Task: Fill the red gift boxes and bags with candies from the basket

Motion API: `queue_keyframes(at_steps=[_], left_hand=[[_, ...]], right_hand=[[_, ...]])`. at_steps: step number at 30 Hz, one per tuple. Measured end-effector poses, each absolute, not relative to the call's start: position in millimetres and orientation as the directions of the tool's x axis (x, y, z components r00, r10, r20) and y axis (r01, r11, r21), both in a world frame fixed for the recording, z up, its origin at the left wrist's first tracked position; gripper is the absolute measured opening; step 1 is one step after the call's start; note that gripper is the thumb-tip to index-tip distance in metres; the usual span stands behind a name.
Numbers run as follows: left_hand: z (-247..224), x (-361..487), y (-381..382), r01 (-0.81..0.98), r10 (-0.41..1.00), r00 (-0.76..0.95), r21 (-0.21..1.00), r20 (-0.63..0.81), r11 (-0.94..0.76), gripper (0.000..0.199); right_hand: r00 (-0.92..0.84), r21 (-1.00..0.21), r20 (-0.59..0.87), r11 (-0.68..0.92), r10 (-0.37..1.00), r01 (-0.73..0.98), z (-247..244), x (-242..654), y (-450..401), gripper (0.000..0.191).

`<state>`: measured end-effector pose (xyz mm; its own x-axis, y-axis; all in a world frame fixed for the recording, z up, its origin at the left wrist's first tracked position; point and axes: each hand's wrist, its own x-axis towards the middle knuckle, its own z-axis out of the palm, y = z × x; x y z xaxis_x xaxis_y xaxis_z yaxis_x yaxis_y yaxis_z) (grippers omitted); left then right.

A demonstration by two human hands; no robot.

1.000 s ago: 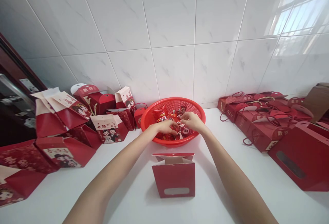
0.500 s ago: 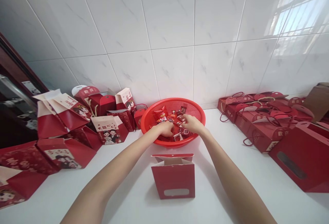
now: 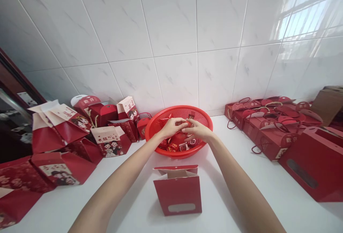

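My left hand (image 3: 173, 127) and my right hand (image 3: 197, 131) meet just above a red plastic basket (image 3: 152, 133). Red-wrapped candies (image 3: 174, 146) lie inside it. Between my fingertips shows a small bit of red, apparently a wrapped candy in my right hand's curled fingers. My left fingers are bent inward and touch or nearly touch the right ones; what they hold, if anything, is hidden. In front of the basket, nearer to me, a red gift box (image 3: 178, 193) stands upright with its top open and a clear window low on its front.
Several red and cream gift boxes (image 3: 109, 142) with cartoon couples crowd the left side. On the right stand rows of red boxes (image 3: 268, 129) with cord handles, a larger red box (image 3: 313, 165) and a brown carton (image 3: 327, 102). A tiled wall (image 3: 177, 79) rises behind the white table (image 3: 225, 190).
Both hands have risen from among the candies and come together above the basket. The view has shifted slightly, so the boxes and basket sit a little lower and further left.
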<state>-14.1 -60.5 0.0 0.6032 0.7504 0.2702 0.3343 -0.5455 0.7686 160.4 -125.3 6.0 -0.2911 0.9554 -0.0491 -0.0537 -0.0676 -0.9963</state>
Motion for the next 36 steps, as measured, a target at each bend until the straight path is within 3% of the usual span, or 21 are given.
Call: queue_keyframes(at_steps=[4,6,10,15,20,23,28,36], left_hand=[[0.8,-12.7,-59.1,0.34,0.784,0.576,0.805,0.231,-0.487,0.052],[2.6,-14.9,-57.7,0.431,0.846,0.491,0.786,0.207,-0.443,0.052],[4.1,-28.9,-56.5,0.802,0.934,0.344,0.488,0.095,-0.345,0.034],[-3.5,-47.2,-57.2,0.938,0.946,0.29,0.238,-0.145,-0.251,0.002],[-7.0,-51.0,-54.0,0.967,0.939,0.249,0.114,-0.237,-0.227,0.05],[-6.9,-50.4,-53.3,0.966,0.923,0.259,0.1,-0.284,-0.24,0.066],[-8.3,-47.1,-55.4,0.941,0.898,0.329,0.175,-0.293,-0.288,0.047],[-7.3,-43.6,-50.4,0.802,0.905,0.426,0.466,-0.008,-0.373,0.033]], right_hand=[[-0.26,-0.992,-0.041,-0.071,0.965,-0.104,0.5,154.7,-121.3,0.04],[-0.212,-0.992,-0.043,-0.067,0.976,-0.111,2.4,154.1,-121.2,0.031],[-0.118,-0.988,-0.025,-0.043,0.993,-0.151,8.6,154.5,-123.3,0.021],[-0.044,-0.984,-0.018,-0.026,0.999,-0.178,10.3,152.6,-124.8,0.019],[-0.008,-0.981,-0.017,-0.018,1.0,-0.194,8.6,151.6,-124.4,0.023],[0.021,-0.976,-0.001,0.003,1.0,-0.216,8.1,150.9,-124.3,0.024],[0.087,-0.962,0.019,0.041,0.996,-0.269,8.7,150.5,-124.1,0.031],[0.138,-0.931,0.035,0.082,0.99,-0.355,10.5,151.8,-122.9,0.026]])
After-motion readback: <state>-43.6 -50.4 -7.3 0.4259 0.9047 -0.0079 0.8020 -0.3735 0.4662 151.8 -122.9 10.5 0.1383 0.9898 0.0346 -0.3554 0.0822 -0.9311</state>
